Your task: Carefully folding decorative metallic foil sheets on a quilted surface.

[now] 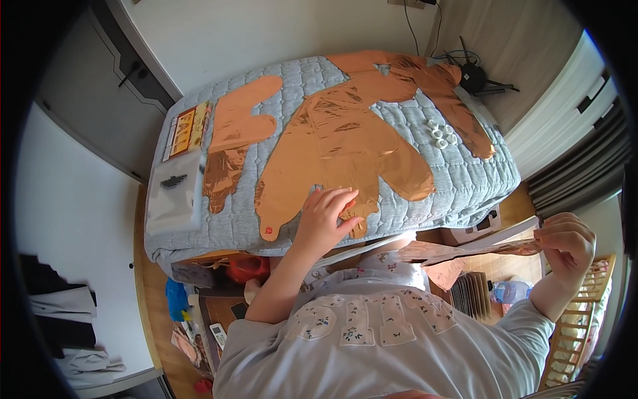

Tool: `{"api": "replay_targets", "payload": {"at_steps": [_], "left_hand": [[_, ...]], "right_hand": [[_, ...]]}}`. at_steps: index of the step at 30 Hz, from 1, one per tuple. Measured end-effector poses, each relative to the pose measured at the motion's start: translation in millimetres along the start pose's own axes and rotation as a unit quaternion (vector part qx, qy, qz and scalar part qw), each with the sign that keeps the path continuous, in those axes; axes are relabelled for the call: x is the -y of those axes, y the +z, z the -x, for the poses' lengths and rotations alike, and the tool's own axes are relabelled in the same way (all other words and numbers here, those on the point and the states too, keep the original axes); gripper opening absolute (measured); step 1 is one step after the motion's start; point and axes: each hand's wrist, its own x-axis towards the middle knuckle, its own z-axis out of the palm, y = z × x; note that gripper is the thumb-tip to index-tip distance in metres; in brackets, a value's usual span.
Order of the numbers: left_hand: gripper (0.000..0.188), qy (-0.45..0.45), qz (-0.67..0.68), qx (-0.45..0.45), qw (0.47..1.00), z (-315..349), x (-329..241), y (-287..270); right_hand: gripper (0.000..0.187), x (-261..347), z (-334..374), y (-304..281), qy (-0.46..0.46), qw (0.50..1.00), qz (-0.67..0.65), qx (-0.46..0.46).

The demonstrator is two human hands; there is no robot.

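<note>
Large flat copper-coloured foil balloons (pixel 342 136) with rounded lobes lie uninflated on the bed. My left hand (pixel 325 213) is over the near edge of the biggest one, thumb and fingers apart and slightly curved; a small reddish bit shows between them, too little to name. Whether its fingertips touch the foil I cannot tell. Off to the right, my right hand (pixel 566 239) pinches the end of a narrow piece of copper foil balloon (pixel 492 250), with a pale strip beside it. This foil stretches leftward past the bed's near edge above my lap.
On the quilted bed (pixel 299 73) lie a clear plastic bag (pixel 175 196), a colourful printed packet (pixel 187 131) and several white ribbon rolls (pixel 442 133). A black router (pixel 473 78) stands at the far right corner. A water bottle (pixel 510 291) and a remote (pixel 218 335) are below.
</note>
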Motion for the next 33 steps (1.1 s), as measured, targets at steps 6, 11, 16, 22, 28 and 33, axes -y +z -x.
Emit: {"api": "replay_targets", "payload": {"at_steps": [6, 11, 16, 22, 28, 33], "left_hand": [[0.051, -0.003, -0.059, 0.015, 0.998, 0, 4, 4], [0.050, -0.003, -0.043, 0.010, 0.999, 0, 5, 2], [0.050, 0.005, -0.027, 0.011, 1.000, 0, 5, 0], [0.047, 0.020, 0.018, -0.014, 1.000, 5, 6, -4], [0.064, 0.051, 0.330, 0.097, 0.938, -2, -11, -16], [0.098, 0.072, 0.406, 0.132, 0.901, -10, -46, -8]], "right_hand": [[0.019, -1, 1, -1, -0.007, 1.000, 0.002, -0.002], [0.019, 0, 1, -1, -0.002, 1.000, -0.006, -0.008], [0.019, 1, 3, -1, -0.004, 1.000, -0.004, -0.012], [0.018, 4, 3, -1, 0.006, 1.000, -0.011, -0.023], [0.023, 4, 0, -7, 0.108, 0.992, 0.024, -0.065], [0.025, 6, -16, -20, 0.171, 0.982, -0.014, -0.075]]}}
